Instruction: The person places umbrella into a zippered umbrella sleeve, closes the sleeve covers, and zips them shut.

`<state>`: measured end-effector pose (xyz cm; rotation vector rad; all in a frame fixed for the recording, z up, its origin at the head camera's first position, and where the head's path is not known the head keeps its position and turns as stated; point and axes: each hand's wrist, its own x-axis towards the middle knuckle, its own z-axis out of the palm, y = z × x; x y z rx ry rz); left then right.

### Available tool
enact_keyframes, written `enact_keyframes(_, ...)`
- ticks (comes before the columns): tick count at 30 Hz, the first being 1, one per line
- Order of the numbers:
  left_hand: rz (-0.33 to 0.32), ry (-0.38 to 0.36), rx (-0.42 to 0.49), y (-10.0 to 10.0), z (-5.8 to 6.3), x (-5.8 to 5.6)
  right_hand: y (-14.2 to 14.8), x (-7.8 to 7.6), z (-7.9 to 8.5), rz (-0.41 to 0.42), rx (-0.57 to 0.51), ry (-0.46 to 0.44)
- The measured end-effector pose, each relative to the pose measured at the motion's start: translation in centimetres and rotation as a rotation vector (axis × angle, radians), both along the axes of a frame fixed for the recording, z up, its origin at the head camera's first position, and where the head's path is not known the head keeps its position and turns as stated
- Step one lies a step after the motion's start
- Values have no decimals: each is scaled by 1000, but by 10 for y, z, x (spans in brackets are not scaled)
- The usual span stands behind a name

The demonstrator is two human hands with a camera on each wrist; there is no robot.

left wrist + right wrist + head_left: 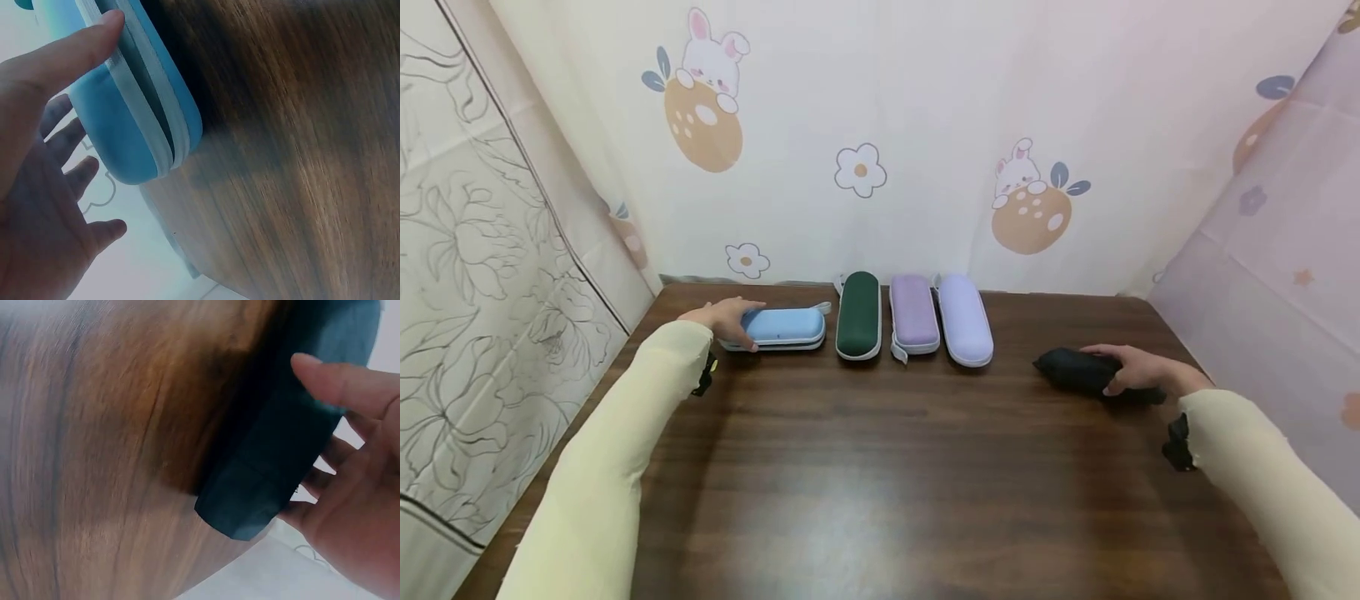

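A light blue zippered case [790,325] lies lengthwise at the back left of the table. My left hand [724,319] grips its left end, thumb on the front zipper edge and fingers behind it. Up close in the left wrist view, a narrow dark gap shows between the pale zipper bands of the blue case [119,131]. At the right, my right hand [1131,369] holds a black folded umbrella [1071,371] from above. In the right wrist view the thumb lies across the umbrella [262,469] and the other fingers are partly hidden behind it.
Between the hands, a dark green case [859,317], a purple case [914,312] and a lavender case [966,321] stand side by side along the back. The brown wooden table [880,467] meets a patterned curtain [925,100] at its back edge.
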<state>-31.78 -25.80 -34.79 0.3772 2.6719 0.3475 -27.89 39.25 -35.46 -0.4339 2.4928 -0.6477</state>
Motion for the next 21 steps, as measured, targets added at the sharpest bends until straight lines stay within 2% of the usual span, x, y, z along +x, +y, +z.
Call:
enact_keyframes(5,18,-11,36,2,-4,-1,-2,1,-4,13,49,54)
enact_keyframes(12,0,47,26,0,0,1,-2,3,-9,87,188,231)
enact_keyframes(18,-8,24,59,-9,3,11,-2,7,-14,89,221,282)
enact_keyframes(21,25,5,103,-15,5,18,-3,5,-15,83,251,298)
